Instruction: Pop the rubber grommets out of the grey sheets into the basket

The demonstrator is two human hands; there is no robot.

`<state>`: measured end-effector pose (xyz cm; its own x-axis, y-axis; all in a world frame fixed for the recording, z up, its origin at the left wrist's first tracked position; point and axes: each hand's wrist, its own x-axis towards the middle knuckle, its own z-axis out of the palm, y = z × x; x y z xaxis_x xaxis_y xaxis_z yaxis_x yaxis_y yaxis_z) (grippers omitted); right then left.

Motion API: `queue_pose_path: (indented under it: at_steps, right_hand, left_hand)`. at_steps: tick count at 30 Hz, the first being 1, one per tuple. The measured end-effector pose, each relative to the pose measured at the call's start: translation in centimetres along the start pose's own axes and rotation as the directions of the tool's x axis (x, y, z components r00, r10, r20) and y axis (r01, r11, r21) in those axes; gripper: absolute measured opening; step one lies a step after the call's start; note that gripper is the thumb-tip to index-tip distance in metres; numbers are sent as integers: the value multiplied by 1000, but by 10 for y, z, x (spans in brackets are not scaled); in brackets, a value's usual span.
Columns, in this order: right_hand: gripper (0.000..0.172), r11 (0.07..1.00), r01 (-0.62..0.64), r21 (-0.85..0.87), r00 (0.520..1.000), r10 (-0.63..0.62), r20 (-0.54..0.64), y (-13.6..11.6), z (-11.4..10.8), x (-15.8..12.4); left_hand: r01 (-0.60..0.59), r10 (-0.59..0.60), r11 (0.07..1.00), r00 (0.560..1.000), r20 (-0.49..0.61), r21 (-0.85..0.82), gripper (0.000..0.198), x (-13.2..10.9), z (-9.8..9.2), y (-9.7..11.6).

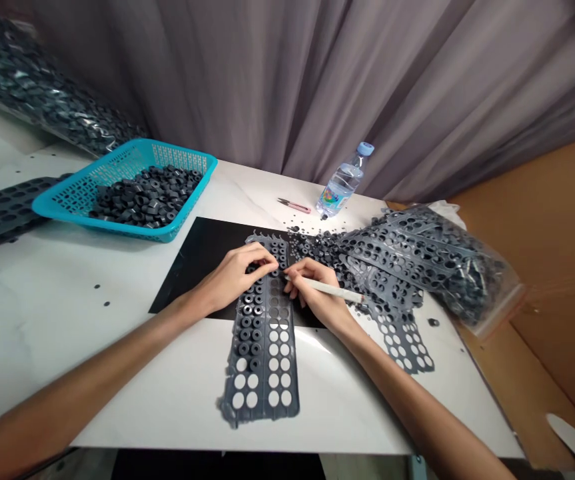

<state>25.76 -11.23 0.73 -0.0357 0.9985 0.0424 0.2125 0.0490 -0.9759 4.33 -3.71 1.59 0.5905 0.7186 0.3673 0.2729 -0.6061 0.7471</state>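
A dark grey rubber sheet [294,360] with rows of round holes lies lengthwise before me; small thick rings sit in many of its left-hand holes and in the far right-hand ones. Over its upper part my left hand [247,267] pinches thumb and forefinger together; whatever is between the tips is too small to make out. Closed around a slim white pen-like tool [334,289], my right hand [317,283] is just right of the sheet, the tool's tip near the left fingertips. Under the sheet's far part is a black mat [187,267].
A blue basket [172,230] of loose dark rings stands at the back left, by a big clear bag [42,87] of dark pieces. To the right are punched sheet scraps [387,267] and a plastic bag [487,287]. Pink-handled snips [294,205] and a water bottle [344,180] are behind.
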Motion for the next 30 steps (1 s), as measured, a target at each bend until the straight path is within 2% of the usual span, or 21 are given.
queue_pose_path:
  at_steps: [5,10,13,16,22,25,30]
  right_hand:
    - [20,997,-4,80,1000,3,14,-3,-2,1]
    - [27,1000,-3,20,998,2,58,-14,-13,-2]
    - [26,999,9,-46,992,-4,122,-19,-19,-4]
    - [25,995,5,-104,995,5,101,-17,-18,-5]
    - [15,999,-34,31,997,32,67,-10,-6,-6]
    - [10,1000,-14,-7,998,14,61,-11,-3,-7]
    - [12,998,6,-63,998,-1,66,-12,-2,-8]
  left_hand:
    - [-29,24,997,997,69,72,21,-5,3,-3]
    - [-69,51,989,990,132,128,23,-7,0,-5]
    - [-82,61,988,986,156,128,23,-8,-1,-4]
    - [-98,75,988,980,183,122,22,-11,-1,-3]
    - [-74,46,989,977,210,128,21,-15,-2,-2]
    - [-75,47,989,976,212,128,19,-15,-2,1]
    - [-68,42,990,978,203,121,18,-15,-1,3]
